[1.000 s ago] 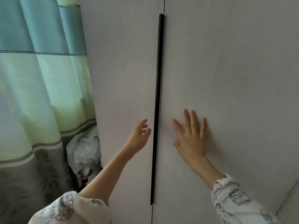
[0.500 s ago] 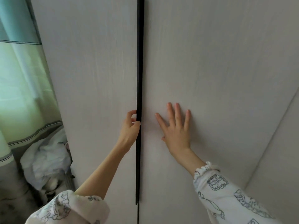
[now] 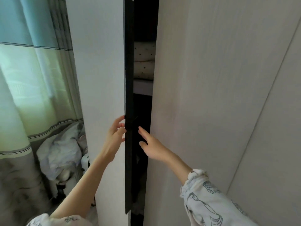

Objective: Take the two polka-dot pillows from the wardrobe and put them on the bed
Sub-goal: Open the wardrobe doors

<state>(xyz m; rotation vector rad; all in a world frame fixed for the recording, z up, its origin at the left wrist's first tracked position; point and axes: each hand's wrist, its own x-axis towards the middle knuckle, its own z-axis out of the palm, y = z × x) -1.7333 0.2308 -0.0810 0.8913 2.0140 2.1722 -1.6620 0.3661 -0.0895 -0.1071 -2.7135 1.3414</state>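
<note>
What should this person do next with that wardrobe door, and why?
Probably pull the left door wider. The left hand grips its dark edge handle, but the gap is narrow: the two polka-dot pillows stacked on the shelf show only as a sliver, too tight to lift out.

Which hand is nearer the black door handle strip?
Left. The left hand grips the black handle strip at its edge; the right hand reaches into the gap beside it.

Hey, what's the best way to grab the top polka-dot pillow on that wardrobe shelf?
Probably by its rounded front edge, from straight ahead. The top polka-dot pillow lies flat on the lower pillow, showing only through the narrow gap, so the left door needs opening wider first.
</note>
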